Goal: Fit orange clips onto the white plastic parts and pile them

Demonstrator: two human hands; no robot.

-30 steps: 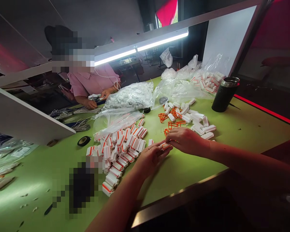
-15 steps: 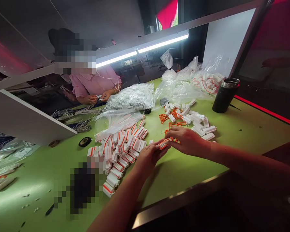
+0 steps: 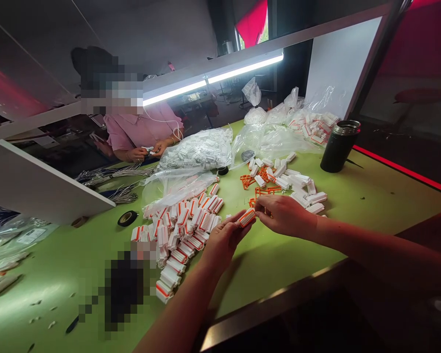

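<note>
- Middle of the frame: the left hand (image 3: 224,238) grips a white block (image 3: 247,217) with orange on it. The right hand (image 3: 281,212) is by its end; can't tell its grip.
- Middle left: orange-striped blocks (image 3: 183,213) look done.
- Right of middle: plain blocks (image 3: 316,198) and orange clips (image 3: 247,182) seem left.

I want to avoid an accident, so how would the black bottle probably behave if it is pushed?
The black bottle would probably tip if pushed near its top, because it stands tall and narrow. Its round body suggests it could roll once fallen. Its contents are hidden, so weight is uncertain.
</note>
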